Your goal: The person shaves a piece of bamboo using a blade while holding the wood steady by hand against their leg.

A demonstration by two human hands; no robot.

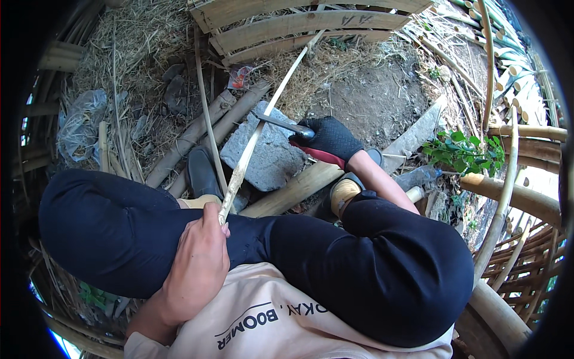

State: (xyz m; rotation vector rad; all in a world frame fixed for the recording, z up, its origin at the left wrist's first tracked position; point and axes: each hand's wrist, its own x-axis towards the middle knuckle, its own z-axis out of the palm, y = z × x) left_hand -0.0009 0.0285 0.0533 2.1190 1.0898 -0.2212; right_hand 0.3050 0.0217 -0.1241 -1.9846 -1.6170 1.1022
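Note:
My bare left hand (200, 257) is closed round the near end of a long, pale bamboo strip (250, 148), close to my left thigh. The strip slants away over a grey stone block (263, 152) toward a wooden crate. In a black and red glove, my right hand (329, 140) grips the dark handle of a knife (286, 124). Its blade points left and lies across the strip, above the block. The blade's edge and how deep it sits in the strip are too small to tell.
A slatted wooden crate (311, 30) stands at the far side. Bamboo poles (299, 190) lie around the block, beside my shoes (204, 170). Right of them are a leafy green plant (463, 151) and stacked cut bamboo (517, 78). A clear plastic bag (84, 122) lies left.

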